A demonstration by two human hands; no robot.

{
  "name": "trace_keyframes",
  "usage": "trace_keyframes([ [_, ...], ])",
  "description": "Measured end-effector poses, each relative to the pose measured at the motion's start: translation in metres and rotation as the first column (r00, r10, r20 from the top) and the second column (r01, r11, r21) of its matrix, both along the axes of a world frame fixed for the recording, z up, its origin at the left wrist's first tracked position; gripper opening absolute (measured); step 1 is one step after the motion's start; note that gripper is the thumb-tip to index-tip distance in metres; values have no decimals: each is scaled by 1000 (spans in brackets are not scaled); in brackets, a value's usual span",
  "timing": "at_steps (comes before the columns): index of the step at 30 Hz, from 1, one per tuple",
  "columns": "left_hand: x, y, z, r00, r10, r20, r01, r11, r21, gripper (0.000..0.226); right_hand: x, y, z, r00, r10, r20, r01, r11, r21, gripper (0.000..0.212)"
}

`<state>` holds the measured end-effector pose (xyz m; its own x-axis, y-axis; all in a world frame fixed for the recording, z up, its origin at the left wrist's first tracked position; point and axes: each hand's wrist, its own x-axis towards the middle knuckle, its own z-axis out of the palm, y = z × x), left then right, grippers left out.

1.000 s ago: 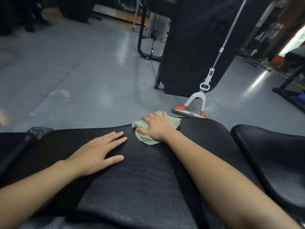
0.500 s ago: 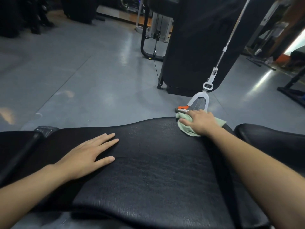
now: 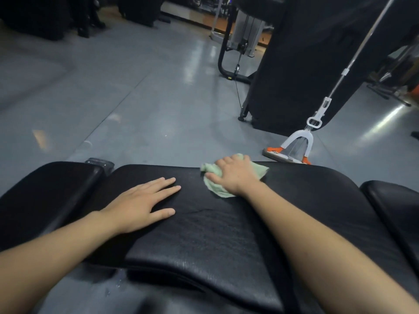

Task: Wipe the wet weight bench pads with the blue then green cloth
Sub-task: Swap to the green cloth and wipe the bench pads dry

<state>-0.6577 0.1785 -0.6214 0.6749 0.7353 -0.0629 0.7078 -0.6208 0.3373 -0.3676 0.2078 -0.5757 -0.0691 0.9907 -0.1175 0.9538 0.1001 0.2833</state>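
Note:
A long black bench pad (image 3: pixel 226 234) fills the lower middle of the head view, its surface glossy and wrinkled. A pale green cloth (image 3: pixel 215 185) lies bunched near the pad's far edge. My right hand (image 3: pixel 233 175) presses down on the cloth, fingers curled over it. My left hand (image 3: pixel 145 203) rests flat on the pad to the left, fingers straight and spread, holding nothing. A second black pad (image 3: pixel 45 191) adjoins on the left and a third (image 3: pixel 394 200) on the right. No blue cloth is in view.
A white and orange mop (image 3: pixel 292 150) stands on the grey floor just beyond the pad, its handle leaning up to the right. A tall black machine (image 3: pixel 301 64) rises behind it. Drops of water (image 3: pixel 118 282) lie on the floor below the pad.
My right hand has slid the green cloth back leftward along the pad's far edge, after sweeping right half a second ago. My left hand has stayed flat on the pad.

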Motion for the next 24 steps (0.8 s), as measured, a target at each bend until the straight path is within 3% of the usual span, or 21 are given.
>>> trace_keyframes([
  [4, -19, 0, -1, 998, 46, -41, -47, 999, -10, 74, -73, 1, -20, 991, 130, -20, -130, 992, -6, 78],
  [8, -30, -1, 0, 995, 75, -65, -78, 996, -44, 77, -61, 0, -20, 986, 149, -71, -150, 989, -6, 79],
  [13, -30, -4, 6, 992, 102, -73, -106, 992, -63, 71, -1, -10, -8, 994, 44, -97, -43, 999, 8, 75],
  [17, -30, -5, 6, 991, 111, -72, -115, 992, -57, 72, 30, -31, -3, 996, -32, -87, 35, 999, 29, 85],
  [21, -31, -4, 5, 991, 113, -74, -117, 992, -50, 70, 1, -44, -5, 997, -48, -52, 50, 998, 30, 100],
  [24, -33, -3, 5, 990, 124, -73, -128, 990, -57, 71, -44, -51, -14, 998, 13, -53, -14, 1000, -18, 98],
])
